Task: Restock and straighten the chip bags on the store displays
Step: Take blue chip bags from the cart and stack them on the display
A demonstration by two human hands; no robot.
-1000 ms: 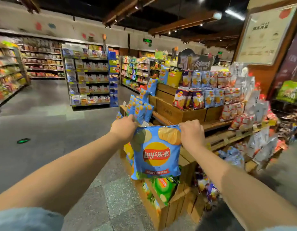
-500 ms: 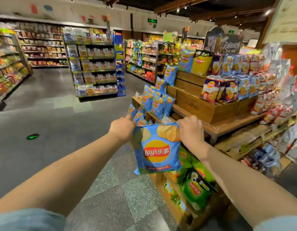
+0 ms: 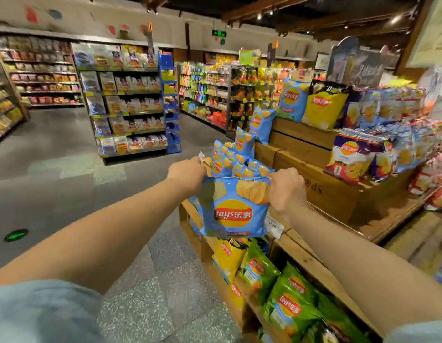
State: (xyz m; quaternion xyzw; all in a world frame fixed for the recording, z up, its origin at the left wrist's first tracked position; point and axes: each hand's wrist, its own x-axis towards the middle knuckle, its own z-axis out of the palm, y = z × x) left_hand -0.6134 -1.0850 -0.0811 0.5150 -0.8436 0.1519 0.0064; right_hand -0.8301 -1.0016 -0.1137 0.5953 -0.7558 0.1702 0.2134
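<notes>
Head view. I hold a blue chip bag [image 3: 233, 209] upright by its top corners: my left hand [image 3: 186, 173] has its fingers curled round the left corner, my right hand [image 3: 287, 189] grips the right corner likewise. The bag hangs in the air at the near corner of the wooden display [image 3: 339, 194], just in front of a row of blue bags [image 3: 230, 160] and above green bags [image 3: 291, 308] on the lower shelf.

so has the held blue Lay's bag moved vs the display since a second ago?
Yes. The blue Lay's bag has gone forward and up, now just before the stacked blue bags on the wooden display.
</notes>
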